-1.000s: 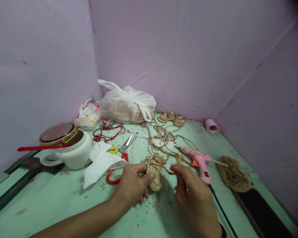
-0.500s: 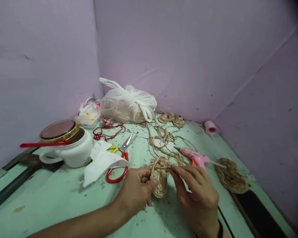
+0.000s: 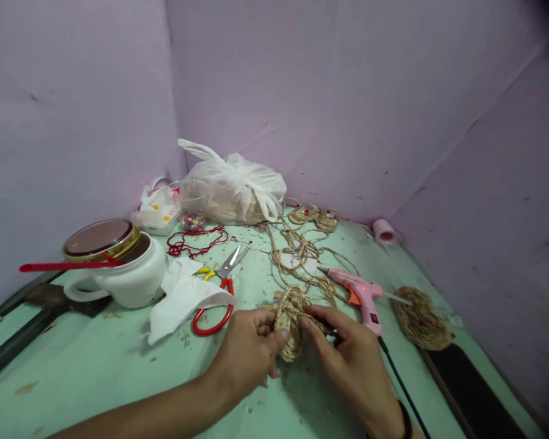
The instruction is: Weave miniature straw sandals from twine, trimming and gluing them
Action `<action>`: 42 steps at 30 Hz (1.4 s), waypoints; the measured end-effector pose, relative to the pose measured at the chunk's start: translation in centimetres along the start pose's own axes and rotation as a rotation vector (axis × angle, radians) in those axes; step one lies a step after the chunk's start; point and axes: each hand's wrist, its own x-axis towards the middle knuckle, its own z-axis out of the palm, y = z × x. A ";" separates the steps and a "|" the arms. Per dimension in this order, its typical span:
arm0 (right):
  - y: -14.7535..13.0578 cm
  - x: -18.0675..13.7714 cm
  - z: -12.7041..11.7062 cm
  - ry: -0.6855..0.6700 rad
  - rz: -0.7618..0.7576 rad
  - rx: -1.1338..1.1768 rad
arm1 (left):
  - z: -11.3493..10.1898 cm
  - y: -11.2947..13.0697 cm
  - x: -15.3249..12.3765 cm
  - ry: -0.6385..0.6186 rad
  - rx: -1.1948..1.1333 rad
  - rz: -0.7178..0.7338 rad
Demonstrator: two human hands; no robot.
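Tan jute coil piece between the fingers, pale mint-green table under them, pink glue gun with orange trigger right of the fingers, red-handled scissors and white tissue left of them, white pot with gold-rimmed lid, lilac walls.

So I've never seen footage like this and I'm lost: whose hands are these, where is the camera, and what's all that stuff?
The camera sits on a person's head, looking down at their own bare hands. The left hand and right hand together hold a small coiled jute piece just above a green table. Around it lie red-handled scissors, a pink glue gun, loose jute cord, a white tissue, a white pot, a tied plastic bag and a flat jute mat.
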 end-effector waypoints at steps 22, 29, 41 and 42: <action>-1.1 -0.2 0.8 -0.063 0.515 0.771 | 0.3 -1.5 -0.9 0.062 0.362 0.336; -0.8 -0.4 1.1 -0.025 0.504 0.790 | -0.7 -0.7 -1.3 0.158 0.632 0.476; -1.1 -0.4 1.0 -0.086 0.544 0.847 | -2.0 -0.3 -0.3 0.159 0.754 0.827; -1.1 -0.4 0.9 -0.088 0.543 0.845 | -2.1 -0.3 -0.3 0.146 0.765 0.824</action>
